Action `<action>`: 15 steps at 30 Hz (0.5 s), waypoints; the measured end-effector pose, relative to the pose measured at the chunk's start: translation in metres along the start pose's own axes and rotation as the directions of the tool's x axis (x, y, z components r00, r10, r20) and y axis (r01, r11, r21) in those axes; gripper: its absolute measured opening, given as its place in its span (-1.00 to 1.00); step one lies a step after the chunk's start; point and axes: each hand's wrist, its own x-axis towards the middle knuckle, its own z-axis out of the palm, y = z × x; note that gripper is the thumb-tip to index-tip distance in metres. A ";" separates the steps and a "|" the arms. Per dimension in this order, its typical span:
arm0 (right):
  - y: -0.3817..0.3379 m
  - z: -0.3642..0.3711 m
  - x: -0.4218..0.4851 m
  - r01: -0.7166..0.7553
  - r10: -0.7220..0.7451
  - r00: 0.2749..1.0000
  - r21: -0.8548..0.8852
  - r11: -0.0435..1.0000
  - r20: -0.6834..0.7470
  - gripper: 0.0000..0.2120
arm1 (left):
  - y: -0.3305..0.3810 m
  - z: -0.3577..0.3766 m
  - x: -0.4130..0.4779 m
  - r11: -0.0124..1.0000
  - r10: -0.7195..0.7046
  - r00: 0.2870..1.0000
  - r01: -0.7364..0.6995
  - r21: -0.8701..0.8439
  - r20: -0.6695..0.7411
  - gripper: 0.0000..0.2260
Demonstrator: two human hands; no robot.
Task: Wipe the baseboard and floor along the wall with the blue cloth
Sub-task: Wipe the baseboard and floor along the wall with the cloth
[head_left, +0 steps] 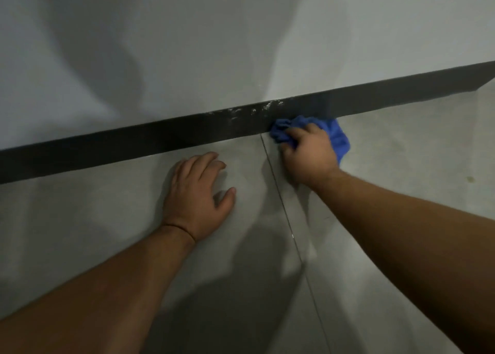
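A dark baseboard (134, 142) runs slantwise across the view at the foot of a pale grey wall (214, 45). White dusty specks mark its top edge near the middle. My right hand (308, 155) is shut on a crumpled blue cloth (338, 136), pressing it where the baseboard meets the grey floor (93, 219). Part of the cloth is hidden under the hand. My left hand (198, 195) lies flat on the floor with fingers spread, just below the baseboard and left of the cloth, holding nothing.
A thin tile joint (284, 211) runs from the baseboard near the cloth down across the floor. The baseboard ends at a corner at the far right (486, 80). Shadows of my arms fall on the floor and wall.
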 end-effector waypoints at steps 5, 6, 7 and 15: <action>0.006 -0.034 0.005 -0.284 0.468 0.876 0.659 0.696 -0.118 -0.92 | -0.045 -0.013 -0.023 0.990 -0.139 0.989 0.139 -0.003 -0.055 -0.46; 0.001 -0.037 0.010 -0.275 0.504 0.859 0.753 0.598 -0.087 -0.92 | -0.048 -0.012 -0.025 0.990 -0.139 0.989 0.140 0.007 -0.049 -0.45; -0.005 -0.039 0.016 -0.266 0.529 0.847 0.818 0.510 -0.054 -0.91 | -0.049 -0.010 -0.025 0.991 -0.130 0.991 0.131 0.026 -0.043 -0.44; -0.075 -0.017 0.014 -0.166 0.529 0.848 0.939 0.300 -0.019 -0.83 | -0.052 -0.005 -0.025 0.990 -0.095 0.994 0.100 0.095 -0.055 -0.44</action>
